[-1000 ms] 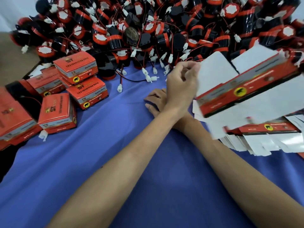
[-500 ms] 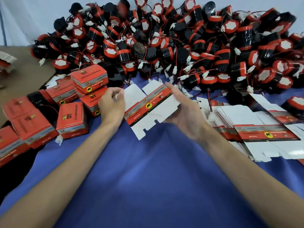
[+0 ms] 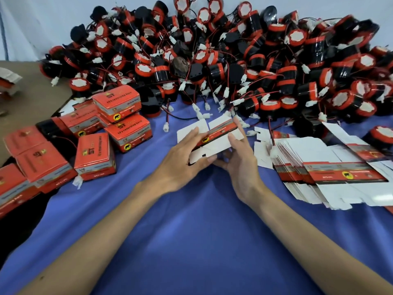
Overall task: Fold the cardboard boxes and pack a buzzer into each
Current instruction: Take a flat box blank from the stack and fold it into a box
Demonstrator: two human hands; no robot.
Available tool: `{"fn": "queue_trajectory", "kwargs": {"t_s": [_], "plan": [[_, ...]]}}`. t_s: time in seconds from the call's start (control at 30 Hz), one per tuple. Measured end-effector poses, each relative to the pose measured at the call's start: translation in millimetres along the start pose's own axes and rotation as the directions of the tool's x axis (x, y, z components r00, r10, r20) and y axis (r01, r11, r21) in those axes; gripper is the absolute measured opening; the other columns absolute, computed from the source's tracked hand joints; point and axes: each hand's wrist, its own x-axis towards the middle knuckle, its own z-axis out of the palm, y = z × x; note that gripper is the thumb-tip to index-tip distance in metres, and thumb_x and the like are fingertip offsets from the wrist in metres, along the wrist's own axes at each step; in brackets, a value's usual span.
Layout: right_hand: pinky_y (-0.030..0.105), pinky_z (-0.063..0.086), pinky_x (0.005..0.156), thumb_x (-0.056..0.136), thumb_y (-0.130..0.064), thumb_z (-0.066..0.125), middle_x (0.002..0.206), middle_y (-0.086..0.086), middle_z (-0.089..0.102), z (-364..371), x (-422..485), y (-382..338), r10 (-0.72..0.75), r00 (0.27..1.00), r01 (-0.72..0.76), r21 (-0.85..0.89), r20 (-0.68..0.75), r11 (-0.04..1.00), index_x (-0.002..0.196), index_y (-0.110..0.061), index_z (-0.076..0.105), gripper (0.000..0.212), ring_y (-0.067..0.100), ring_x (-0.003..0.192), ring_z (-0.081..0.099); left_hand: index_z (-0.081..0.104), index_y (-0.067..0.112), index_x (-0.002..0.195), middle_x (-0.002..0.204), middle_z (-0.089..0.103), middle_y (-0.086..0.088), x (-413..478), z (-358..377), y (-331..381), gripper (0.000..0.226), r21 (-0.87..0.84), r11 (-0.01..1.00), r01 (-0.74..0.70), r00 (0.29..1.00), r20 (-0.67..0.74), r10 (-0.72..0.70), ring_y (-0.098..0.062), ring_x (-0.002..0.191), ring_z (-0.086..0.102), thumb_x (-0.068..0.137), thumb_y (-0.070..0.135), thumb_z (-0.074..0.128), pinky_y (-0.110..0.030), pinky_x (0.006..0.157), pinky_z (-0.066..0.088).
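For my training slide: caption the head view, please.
Left hand and right hand hold a flat box blank over the blue cloth, buzzer pile behind.

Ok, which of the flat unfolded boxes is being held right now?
The single flat box in the middle, pinched between the left hand and right hand. The other flat boxes lie stacked on the blue cloth to the right.

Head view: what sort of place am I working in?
Probably a small packing bench: a heap of black-and-red buzzers, a stack of flat box blanks and folded red boxes on a blue cloth. The left hand and right hand hold one blank.
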Motion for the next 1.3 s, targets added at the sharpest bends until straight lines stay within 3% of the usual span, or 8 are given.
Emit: {"fn": "queue_trajectory", "kwargs": {"t_s": [0.27, 0.43, 0.57, 0.8, 0.93, 1.1, 1.2, 1.3], "plan": [[0.034, 0.055, 0.086, 0.077, -0.044, 0.065, 0.152, 0.002, 0.034, 6.8, -5.1, -0.2, -0.045, 0.998, 0.047, -0.046, 0.039, 0.998, 0.147, -0.032, 0.020, 0.085, 0.018, 0.126, 0.053, 0.036, 0.019, 0.145, 0.150, 0.038, 0.010, -5.5, -8.8, 7.2, 0.056, -0.268, 0.962, -0.049, 0.995, 0.075, 0.072, 0.000, 0.139, 0.032, 0.092, 0.036, 0.045, -0.022, 0.113, 0.028], [0.046, 0.050, 0.098, 0.077, -0.026, 0.073, 0.151, 0.000, 0.035, 8.6, -5.9, 2.2, -0.024, 0.999, 0.023, -0.054, -0.022, 0.998, 0.139, -0.032, 0.025, 0.078, 0.024, 0.129, 0.050, 0.033, 0.033, 0.144, 0.151, 0.033, 0.018, -5.6, -14.3, 0.6, 0.064, -0.397, 0.914, 0.078, 0.986, 0.164, -0.012, 0.007, 0.138, 0.029, 0.084, 0.040, 0.054, -0.012, 0.108, 0.030], [0.047, 0.049, 0.100, 0.080, -0.022, 0.071, 0.146, 0.001, 0.043, 6.1, -5.6, 3.2, -0.030, 1.000, 0.030, -0.053, -0.007, 0.998, 0.133, -0.034, 0.029, 0.069, 0.022, 0.128, 0.051, 0.038, 0.048, 0.128, 0.154, 0.030, 0.015, -3.0, -18.4, -2.1, 0.055, -0.462, 0.881, 0.097, 0.985, 0.172, -0.018, 0.001, 0.140, 0.029, 0.081, 0.032, 0.061, -0.027, 0.115, 0.028], [0.025, 0.055, 0.076, 0.083, 0.002, 0.056, 0.111, -0.015, 0.066, -0.2, -0.2, 6.7, -0.015, 1.000, 0.014, -0.046, -0.021, 0.999, 0.141, -0.034, 0.028, 0.075, 0.012, 0.104, 0.063, 0.038, 0.026, 0.137, 0.143, 0.038, 0.014, -0.9, -17.2, -4.4, 0.051, -0.542, 0.836, 0.089, 0.994, 0.107, -0.037, 0.014, 0.128, 0.038, 0.093, 0.006, 0.056, -0.012, 0.105, 0.036], [0.027, 0.055, 0.083, 0.094, 0.005, 0.051, 0.135, -0.001, 0.054, 2.8, -4.0, 4.5, -0.014, 1.000, 0.013, -0.084, -0.014, 0.996, 0.149, -0.031, 0.018, 0.073, 0.013, 0.112, 0.062, 0.045, 0.009, 0.140, 0.132, 0.041, 0.019, 0.1, -9.8, -5.0, 0.039, -0.220, 0.975, -0.011, 0.997, -0.074, -0.005, 0.029, 0.112, 0.035, 0.102, 0.016, 0.043, 0.002, 0.093, 0.030], [0.051, 0.041, 0.107, 0.088, -0.004, 0.066, 0.150, 0.002, 0.038, 6.9, -6.1, 4.2, -0.054, 0.999, 0.051, -0.184, -0.010, 0.982, 0.146, -0.034, 0.025, 0.076, 0.023, 0.125, 0.053, 0.057, 0.010, 0.132, 0.122, 0.060, 0.008, -2.0, -7.6, -8.5, 0.037, 0.022, 0.999, -0.026, 0.964, -0.265, 0.031, -0.001, 0.111, 0.052, 0.104, 0.023, 0.039, -0.006, 0.090, 0.039], [0.049, 0.042, 0.106, 0.087, -0.007, 0.068, 0.148, -0.002, 0.039, 8.8, -7.0, 3.9, -0.070, 0.997, 0.064, -0.230, -0.017, 0.971, 0.146, -0.032, 0.025, 0.078, 0.017, 0.125, 0.053, 0.062, 0.015, 0.127, 0.097, 0.073, -0.012, -2.6, -5.7, -11.2, 0.050, 0.280, 0.959, 0.043, 0.932, -0.358, 0.062, -0.029, 0.083, 0.064, 0.104, 0.044, 0.029, -0.036, 0.074, 0.047], [0.044, 0.043, 0.107, 0.085, -0.009, 0.071, 0.145, -0.018, 0.039, 9.8, -7.9, 2.7, -0.095, 0.995, 0.086, -0.275, -0.019, 0.958, 0.147, -0.032, 0.025, 0.080, 0.009, 0.126, 0.051, 0.064, 0.012, 0.124, 0.087, 0.072, -0.017, -4.7, -6.7, -9.9, 0.058, 0.337, 0.941, 0.014, 0.909, -0.396, 0.128, -0.035, 0.068, 0.062, 0.099, 0.047, 0.025, -0.041, 0.062, 0.047]]}}
